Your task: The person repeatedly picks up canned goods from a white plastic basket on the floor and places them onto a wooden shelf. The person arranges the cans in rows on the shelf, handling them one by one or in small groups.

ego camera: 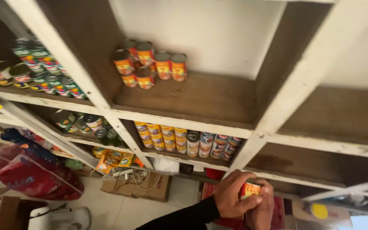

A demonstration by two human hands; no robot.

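The head camera looks at a big wooden shelf [252,132] with white edges. Low in the picture, two hands are close together. The left hand [231,196] has its grip wrapped around a small orange can [250,188]. The fingers curl over the top and side of the can. The right hand [261,211] sits just under and beside the can and touches it too. Its fingers are bent around the can's lower part, so both grips are closed on the same can. A dark sleeve [184,218] runs down from the left hand.

Up above the hands, well apart from them, a bunch of orange cans [150,64] stands in a shelf box. Some of those cans are stacked on others. Just above the hands and a bit to the left, a row of yellow and orange cans [160,137] stands next to some blue and white cans [218,145]. Far to the left of the hands, more cans with green and white labels [39,68] fill another box. Below those, a red bag [30,176] sits, and a brown cardboard box [139,187] lies on the floor.
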